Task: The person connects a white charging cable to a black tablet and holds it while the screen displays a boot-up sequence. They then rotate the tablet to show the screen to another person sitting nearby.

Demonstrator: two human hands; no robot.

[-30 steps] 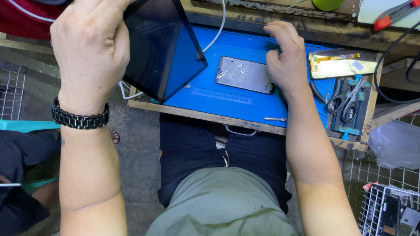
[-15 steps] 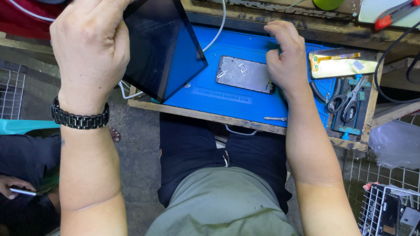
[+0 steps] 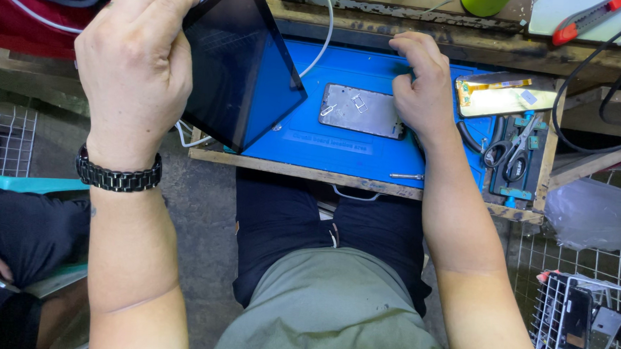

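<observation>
Left hand (image 3: 135,69) clenched on the dark tablet (image 3: 242,63), held tilted above the left end of the blue mat (image 3: 339,151). Right hand (image 3: 420,88) rests curled on the mat just right of the phone back frame (image 3: 361,111); probably gripping nothing. I judge the tablet stiff, slick, fragile: hold by its edges.

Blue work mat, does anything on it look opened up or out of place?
Yes. The silver phone frame by the right hand lies opened, without screen. The left hand holds a dark screen panel tilted over the blue mat.
</observation>
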